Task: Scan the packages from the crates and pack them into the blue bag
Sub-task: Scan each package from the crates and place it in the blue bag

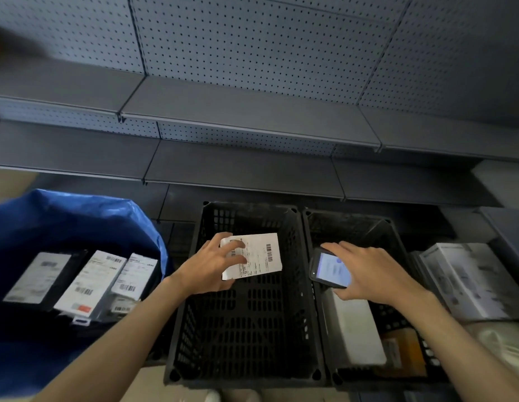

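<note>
My left hand (214, 264) grips a small white package (259, 255) with barcode labels, holding it above the middle black crate (243, 358). My right hand (368, 271) holds a handheld scanner (328, 269) with a lit screen, just right of the package and over the right black crate (319, 314). In that right crate lie a white box (354, 329) and an orange-brown package (403, 349). The blue bag (64, 216) stands open at the left with three labelled packages (87, 285) inside.
Grey metal shelves (246, 123) with a pegboard back rise behind the crates. A grey-white carton (467, 280) sits at the far right beside the right crate. A pale plastic-wrapped item (504, 346) lies below it.
</note>
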